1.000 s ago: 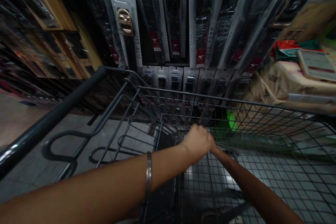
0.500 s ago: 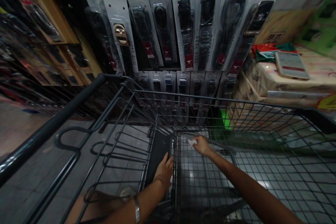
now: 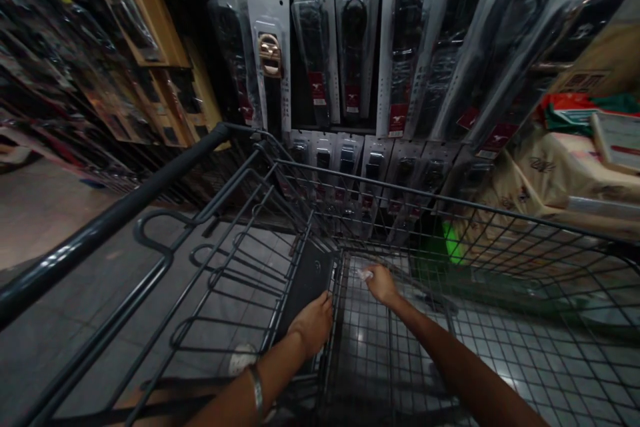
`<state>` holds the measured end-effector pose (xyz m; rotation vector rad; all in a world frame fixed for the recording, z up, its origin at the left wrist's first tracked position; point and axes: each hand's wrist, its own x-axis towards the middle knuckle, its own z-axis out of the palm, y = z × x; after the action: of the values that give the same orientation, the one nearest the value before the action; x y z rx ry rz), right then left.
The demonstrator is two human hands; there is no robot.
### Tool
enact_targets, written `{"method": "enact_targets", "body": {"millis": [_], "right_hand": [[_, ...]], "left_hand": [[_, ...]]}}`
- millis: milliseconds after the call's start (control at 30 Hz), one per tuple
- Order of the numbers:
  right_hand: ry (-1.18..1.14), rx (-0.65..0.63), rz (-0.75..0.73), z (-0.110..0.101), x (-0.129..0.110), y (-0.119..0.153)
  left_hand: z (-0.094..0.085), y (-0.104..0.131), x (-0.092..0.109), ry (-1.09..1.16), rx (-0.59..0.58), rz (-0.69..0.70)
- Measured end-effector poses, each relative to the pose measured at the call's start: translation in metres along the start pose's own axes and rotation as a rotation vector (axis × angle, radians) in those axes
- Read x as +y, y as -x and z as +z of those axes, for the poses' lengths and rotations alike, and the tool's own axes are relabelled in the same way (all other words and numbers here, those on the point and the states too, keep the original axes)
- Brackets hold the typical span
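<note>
I am reaching into a dark metal shopping cart (image 3: 400, 188). My right hand (image 3: 383, 285) is inside the basket, its fingers pinched on a crumpled white tissue (image 3: 367, 274) above the wire mesh floor. To its left, my left hand (image 3: 315, 325) rests at the edge of the black child seat panel (image 3: 309, 280), fingers curled over that edge; their tips are partly hidden. A silver bracelet (image 3: 257, 392) circles my left wrist.
The cart's handle bar (image 3: 125, 203) runs along the left. Packaged belts (image 3: 353, 47) hang on a rack beyond the cart. Wrapped beige packs (image 3: 565, 180) are stacked at the right, with a phone-like device (image 3: 617, 140) on top. Tiled floor (image 3: 220, 267) shows below.
The view has shifted, so the rack and packs appear further right. My left fingers, spread on the panel before, are now curled at its edge. My right hand still pinches the tissue.
</note>
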<state>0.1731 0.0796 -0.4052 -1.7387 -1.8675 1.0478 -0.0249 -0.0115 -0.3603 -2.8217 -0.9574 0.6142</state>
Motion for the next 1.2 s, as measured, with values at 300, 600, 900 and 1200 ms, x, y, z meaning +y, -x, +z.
{"method": "enact_targets", "body": {"millis": [300,600,900,1200], "right_hand": [[0.438,-0.13,-0.136,0.035,-0.006,-0.01],[0.532,-0.216,-0.178,0.045,-0.008,0.001],[0.382,-0.37,-0.21,0.05,0.003,0.028],[0.266,-0.109,-0.191,0.04,-0.009,-0.01]], "left_hand": [[0.021,0.005,0.007,-0.026,-0.061,-0.055],[0.031,-0.001,0.002,0.092,-0.029,0.029],[0.036,-0.001,0.007,0.083,-0.073,0.012],[0.028,-0.003,0.006,0.106,-0.088,0.0]]}}
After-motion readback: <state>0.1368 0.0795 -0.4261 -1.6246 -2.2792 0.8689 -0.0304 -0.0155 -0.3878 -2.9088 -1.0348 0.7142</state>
